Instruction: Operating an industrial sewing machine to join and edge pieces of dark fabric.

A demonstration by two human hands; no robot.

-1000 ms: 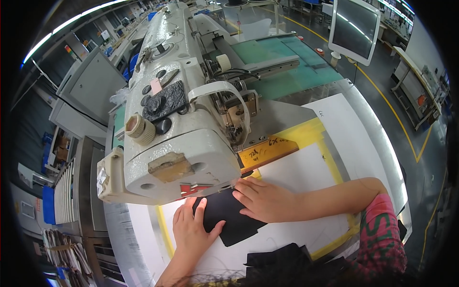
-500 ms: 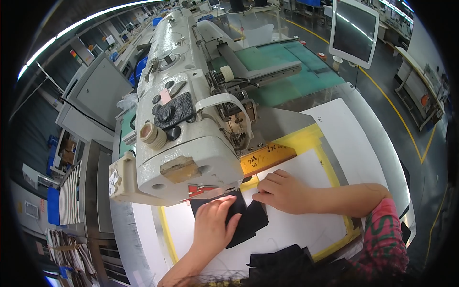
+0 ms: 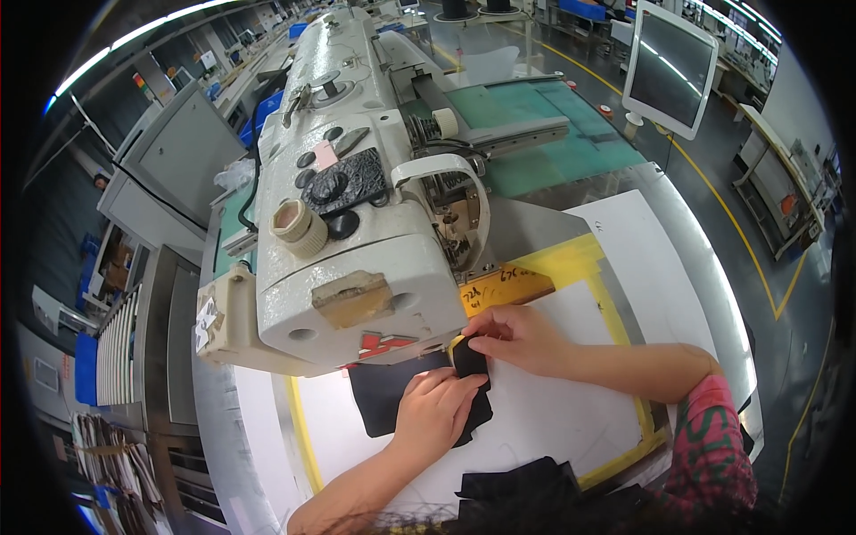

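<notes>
A black fabric piece (image 3: 379, 397) lies on the white sheet, partly under the front of a sewing machine head (image 3: 357, 259). My left hand (image 3: 432, 415) rests over this cloth, its fingers together and pressing at the lower end of a smaller black fabric flap (image 3: 470, 359). Between thumb and fingertips, my right hand (image 3: 522, 339) pinches the flap's upper right edge and keeps it raised. Whether the flap is joined to the larger piece cannot be seen. The needle area is mostly hidden behind the machine head.
A yellow plate (image 3: 504, 290) sits beside the machine head, just beyond my right hand. Yellow tape (image 3: 615, 334) frames the white sheet (image 3: 553, 419). More black fabric pieces (image 3: 517, 490) lie at the near edge. A monitor (image 3: 670, 71) stands at the far right.
My right hand has lifted the black flap and now pinches it upright. My left hand has shifted right, onto its lower end. The view has moved slightly.
</notes>
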